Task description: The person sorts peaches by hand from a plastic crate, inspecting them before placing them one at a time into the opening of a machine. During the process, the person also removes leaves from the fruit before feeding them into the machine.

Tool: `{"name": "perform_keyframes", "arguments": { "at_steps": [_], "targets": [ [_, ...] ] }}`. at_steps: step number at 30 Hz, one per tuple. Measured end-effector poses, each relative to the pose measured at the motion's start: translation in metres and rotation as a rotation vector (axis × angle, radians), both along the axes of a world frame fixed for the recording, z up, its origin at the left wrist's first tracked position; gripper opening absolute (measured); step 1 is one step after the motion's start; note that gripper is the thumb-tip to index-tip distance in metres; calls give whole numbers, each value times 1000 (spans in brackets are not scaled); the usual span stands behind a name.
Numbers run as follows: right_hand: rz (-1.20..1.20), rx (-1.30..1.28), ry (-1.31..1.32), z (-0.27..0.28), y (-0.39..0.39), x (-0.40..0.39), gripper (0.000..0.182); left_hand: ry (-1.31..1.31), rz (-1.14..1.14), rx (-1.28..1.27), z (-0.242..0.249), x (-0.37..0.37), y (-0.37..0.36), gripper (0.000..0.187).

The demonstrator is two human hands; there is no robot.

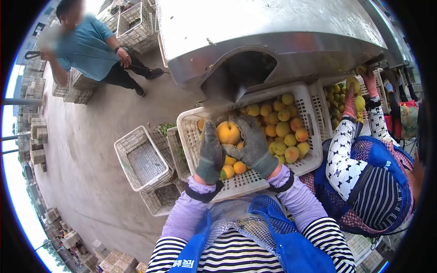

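A large orange-yellow apricot (228, 132) is cupped between my two grey-gloved hands above a white plastic crate (250, 185). My left hand (211, 152) presses its left side with the fingers pointing up and away. From the right, my right hand (251, 145) curves its fingers around it; part of the palm is hidden. Many apricots (283, 128), some greenish yellow and some blushed red, fill the right side of the crate. A few more apricots (239, 167) lie beneath my hands.
A metal machine with a dark chute opening (241, 75) overhangs the crate's far side. Stacked crates (142, 158) stand at the left on the concrete floor. A co-worker (364, 168) handles fruit at my right. Another person (93, 45) stands at the far left.
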State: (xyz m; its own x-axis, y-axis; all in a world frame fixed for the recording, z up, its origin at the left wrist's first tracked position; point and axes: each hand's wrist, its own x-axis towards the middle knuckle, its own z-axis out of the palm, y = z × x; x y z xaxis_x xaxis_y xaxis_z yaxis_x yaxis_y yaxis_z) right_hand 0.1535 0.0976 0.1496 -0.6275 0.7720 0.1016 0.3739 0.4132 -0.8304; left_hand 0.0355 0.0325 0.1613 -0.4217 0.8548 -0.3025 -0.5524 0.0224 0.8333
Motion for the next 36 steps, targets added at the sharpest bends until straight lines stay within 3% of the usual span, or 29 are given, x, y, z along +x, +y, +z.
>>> {"name": "perform_keyframes", "arguments": {
  "at_steps": [2,6,9,12,15,16,19,20,22,24,26,28,30,32,33,36],
  "targets": [
    [0,57,3,11,7,2,78,233,-80,-68,-5,-2,0,46],
    [-151,171,-34,23,6,4,76,78,-1,-37,5,5,5,49],
    [-176,245,-182,18,13,-5,76,164,19,1,1,6,8,52],
    [-276,359,-435,29,37,-25,67,59,111,-14,9,6,2,54],
    [-254,307,-447,16,75,-42,61,0,86,-134,-27,-11,-20,55],
    [-248,365,-352,3,86,-49,60,-4,119,-172,-37,-10,-27,53],
    [-234,179,-32,-15,113,-82,53,15,124,-194,-58,-5,-46,51],
    [-280,338,66,-17,119,-86,48,-22,131,-218,-55,-4,-47,51],
    [-320,460,114,-10,109,-74,40,-51,134,-218,-59,-4,-58,53],
    [-323,399,45,1,92,-48,35,-145,199,-244,-53,-3,-54,55],
    [-132,328,46,-46,63,-12,33,-172,239,-261,-61,-4,-64,55],
    [68,287,-341,-115,27,16,33,-239,268,-244,-76,-8,-77,53],
    [181,210,-633,-241,-8,46,32,-269,264,-304,-83,-3,-84,50],
    [229,141,-800,-321,-38,55,21,-265,251,-332,-93,1,-94,47],
    [235,109,-853,-321,-43,50,15,-250,242,-329,-97,6,-99,45],
    [384,176,-1077,-306,-44,28,20,-35,108,-416,-103,15,-110,41]
  ]
}}
